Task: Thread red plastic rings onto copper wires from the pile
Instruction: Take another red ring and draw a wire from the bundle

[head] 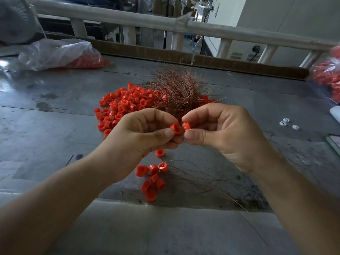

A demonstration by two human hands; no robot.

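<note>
My left hand (147,133) pinches a red plastic ring (176,128) between thumb and fingers, its opening facing right. My right hand (220,131) pinches a second red ring (187,126) right beside it; the two rings almost touch. Whether a wire runs between them is too fine to tell. Behind my hands lies the loose pile of red rings (121,105), with a tangled bundle of copper wires (176,91) on its right side. Below my hands, several red rings (152,178) lie on the table on thin copper wires (207,183) that trail right.
The grey metal table (55,126) carries a clear plastic bag of red rings (60,54) at the back left and another bag of rings (327,76) at the right edge. Small white pieces (287,123) lie at right. A wooden rail (128,19) runs behind the table.
</note>
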